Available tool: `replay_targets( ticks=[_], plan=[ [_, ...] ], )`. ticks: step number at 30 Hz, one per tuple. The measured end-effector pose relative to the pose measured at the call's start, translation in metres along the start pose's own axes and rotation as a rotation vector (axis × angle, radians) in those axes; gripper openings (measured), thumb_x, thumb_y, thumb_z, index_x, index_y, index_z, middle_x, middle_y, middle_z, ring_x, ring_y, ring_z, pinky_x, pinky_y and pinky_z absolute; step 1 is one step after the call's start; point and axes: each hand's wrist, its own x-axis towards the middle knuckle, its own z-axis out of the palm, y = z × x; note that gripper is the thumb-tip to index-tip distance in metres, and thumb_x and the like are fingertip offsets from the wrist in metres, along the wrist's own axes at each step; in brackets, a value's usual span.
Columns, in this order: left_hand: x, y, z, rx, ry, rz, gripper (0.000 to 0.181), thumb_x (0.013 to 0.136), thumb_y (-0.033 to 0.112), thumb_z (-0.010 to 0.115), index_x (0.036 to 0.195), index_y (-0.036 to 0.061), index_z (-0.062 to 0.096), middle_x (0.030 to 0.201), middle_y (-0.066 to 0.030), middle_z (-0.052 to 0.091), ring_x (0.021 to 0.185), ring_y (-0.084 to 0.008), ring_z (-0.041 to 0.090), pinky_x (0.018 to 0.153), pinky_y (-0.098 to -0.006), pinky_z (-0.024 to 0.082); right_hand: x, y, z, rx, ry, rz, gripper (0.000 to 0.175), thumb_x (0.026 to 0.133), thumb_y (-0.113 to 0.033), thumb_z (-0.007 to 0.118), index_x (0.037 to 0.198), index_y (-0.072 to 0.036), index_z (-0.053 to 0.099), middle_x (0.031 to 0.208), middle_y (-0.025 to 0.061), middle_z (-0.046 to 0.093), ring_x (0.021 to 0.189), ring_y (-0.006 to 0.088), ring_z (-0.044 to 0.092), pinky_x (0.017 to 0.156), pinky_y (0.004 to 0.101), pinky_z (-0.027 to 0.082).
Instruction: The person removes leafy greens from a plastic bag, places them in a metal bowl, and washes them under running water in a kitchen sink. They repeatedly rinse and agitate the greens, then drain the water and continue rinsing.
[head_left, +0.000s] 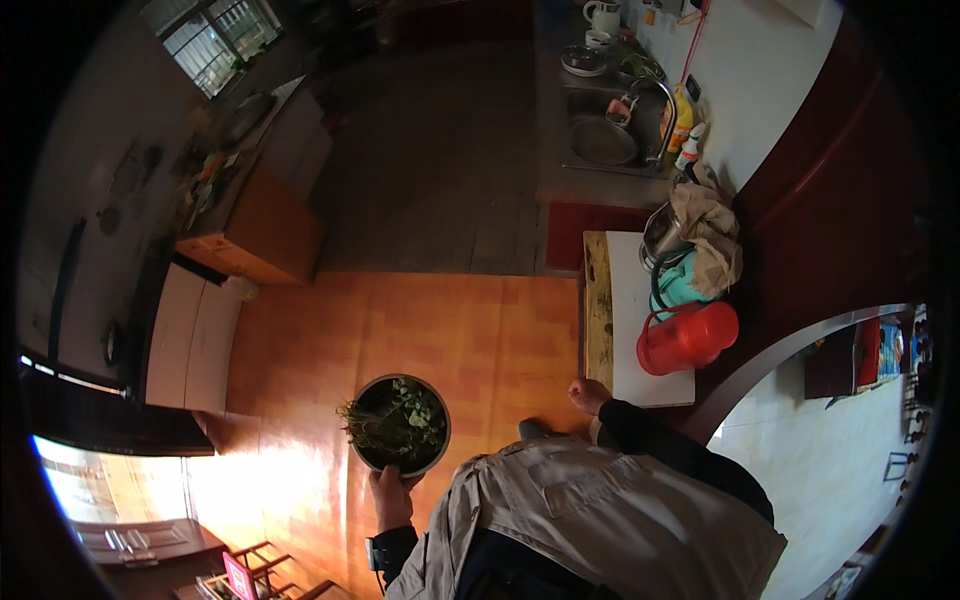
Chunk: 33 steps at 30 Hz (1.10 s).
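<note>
My left hand (392, 498) grips the near rim of a round, dark-looking bowl (448, 420), held above the orange floor in front of me. Green leafy stems (409, 416) lie in the bowl, and thin stalks or roots stick out over its left rim. On the right, my right hand (589, 395) is curled closed beside the corner of a white-topped table (637, 390), with nothing visible in it. A red thermos flask (686, 339) stands on that table, beyond and to the right of my right hand.
Behind the thermos are a turquoise container (679, 285), a metal pot (664, 236) and a beige cloth (709, 217). Farther off, a sink (574, 161) with a faucet (673, 112) holds a round pan (604, 142). An orange cabinet (274, 232) stands left; wooden chairs (262, 559) are lower left.
</note>
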Motion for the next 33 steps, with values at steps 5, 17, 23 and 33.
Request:
replay_targets(
  ticks=[5, 17, 23, 33],
  plan=[
    [0.068, 0.02, 0.024, 0.321, -0.161, 0.106, 0.042, 0.095, 0.004, 0.052, 0.133, -0.0095, 0.058, 0.125, -0.0212, 0.07, 0.104, -0.0353, 0.076, 0.083, -0.0463, 0.069, 0.038, -0.034, -0.027, 0.092, 0.143, 0.011, 0.031, 0.094, -0.033, 0.062, 0.092, -0.004, 0.071, 0.089, 0.0221, 0.072, 0.086, 0.0433, 0.07, 0.078, 0.0527, 0.054],
    [0.282, 0.11, 0.115, 0.182, -0.347, -0.07, 0.045, 0.095, 0.005, 0.049, 0.136, -0.0105, 0.058, 0.124, -0.0225, 0.07, 0.102, -0.0337, 0.076, 0.081, -0.0432, 0.07, 0.065, -0.056, -0.08, -0.509, 0.127, 0.006, 0.027, 0.099, -0.032, 0.066, 0.087, -0.01, 0.075, 0.08, 0.0155, 0.067, 0.08, 0.0341, 0.068, 0.071, 0.0486, 0.059],
    [0.386, 0.137, 0.17, 0.21, -0.489, -0.141, 0.047, 0.094, 0.004, 0.048, 0.138, -0.0118, 0.053, 0.125, -0.0233, 0.07, 0.104, -0.0336, 0.076, 0.08, -0.0425, 0.07, 0.053, 0.003, -0.037, -0.658, -0.11, 0.192, 0.026, 0.09, -0.033, 0.07, 0.09, -0.009, 0.081, 0.092, 0.0163, 0.078, 0.091, 0.0317, 0.077, 0.08, 0.0489, 0.06],
    [0.49, 0.158, 0.287, 0.377, -0.562, -0.163, 0.049, 0.092, 0.001, 0.048, 0.141, -0.0047, 0.053, 0.124, -0.0184, 0.07, 0.099, -0.0313, 0.076, 0.076, -0.0419, 0.069, 0.134, -0.049, -0.102, -0.081, 0.089, 0.52, 0.042, 0.082, -0.051, 0.078, 0.087, -0.009, 0.08, 0.092, 0.0181, 0.076, 0.089, 0.0383, 0.074, 0.084, 0.0506, 0.058]
  ],
)
